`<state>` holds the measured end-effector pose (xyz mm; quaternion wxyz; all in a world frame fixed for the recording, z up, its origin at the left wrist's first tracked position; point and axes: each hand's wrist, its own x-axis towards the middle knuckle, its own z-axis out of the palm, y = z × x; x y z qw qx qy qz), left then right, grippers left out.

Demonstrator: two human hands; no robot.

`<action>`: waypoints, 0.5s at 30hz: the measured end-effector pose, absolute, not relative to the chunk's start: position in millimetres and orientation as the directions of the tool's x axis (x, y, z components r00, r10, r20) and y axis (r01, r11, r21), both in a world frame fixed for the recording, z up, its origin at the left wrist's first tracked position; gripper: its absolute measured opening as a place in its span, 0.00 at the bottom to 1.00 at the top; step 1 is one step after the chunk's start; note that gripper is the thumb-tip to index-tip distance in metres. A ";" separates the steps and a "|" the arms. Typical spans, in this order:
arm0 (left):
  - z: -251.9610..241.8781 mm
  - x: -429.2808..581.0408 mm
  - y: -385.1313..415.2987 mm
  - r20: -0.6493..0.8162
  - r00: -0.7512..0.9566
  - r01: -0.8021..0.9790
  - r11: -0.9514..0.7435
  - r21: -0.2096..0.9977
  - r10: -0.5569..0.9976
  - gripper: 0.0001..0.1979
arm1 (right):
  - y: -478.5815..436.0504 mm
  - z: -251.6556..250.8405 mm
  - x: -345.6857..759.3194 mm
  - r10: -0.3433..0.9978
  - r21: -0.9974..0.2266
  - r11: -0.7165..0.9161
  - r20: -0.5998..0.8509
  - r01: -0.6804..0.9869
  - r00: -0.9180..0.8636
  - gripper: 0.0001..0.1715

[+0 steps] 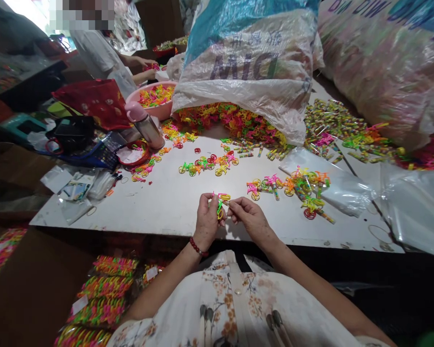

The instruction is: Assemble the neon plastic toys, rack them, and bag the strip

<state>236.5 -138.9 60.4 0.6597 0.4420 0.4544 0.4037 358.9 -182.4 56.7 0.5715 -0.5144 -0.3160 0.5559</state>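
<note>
Low over the table's front edge, my left hand (207, 218) is closed on a small plastic toy bicycle (220, 210) with green, pink and yellow parts. My right hand (249, 218) meets it from the right, thumb and forefinger pinched at the toy's yellow end. What those fingertips grip is too small to make out. Right of my hands lies a cluster of toy bicycles (307, 185) among small patterned tubes. A row of more toy bicycles (208, 164) rests on the white table (159, 197) beyond my left hand.
A big plastic sack (246, 62) spills colourful parts at the back. Patterned tubes (329, 120) are heaped at right, near clear plastic bags (415, 202). Leftward stand a pink-lidded bottle (146, 125), a pink basin (162, 112) and a blue basket (101, 156). Another person (97, 58) works behind.
</note>
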 end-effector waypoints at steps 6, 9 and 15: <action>61.9 236.5 -139.9 -0.259 0.285 -0.163 0.313 0.936 0.923 0.19 | -183.2 54.4 363.0 0.956 -0.866 -0.218 -0.282 -0.450 0.080 0.23; 63.7 236.5 -140.2 -0.267 0.283 -0.171 0.323 0.931 0.921 0.19 | -183.6 55.0 362.6 0.951 -0.837 -0.238 -0.305 -0.493 0.058 0.24; 64.1 236.8 -141.2 -0.266 0.281 -0.183 0.323 0.928 0.922 0.21 | -183.4 50.0 359.7 0.951 -0.849 -0.235 -0.302 -0.473 0.070 0.26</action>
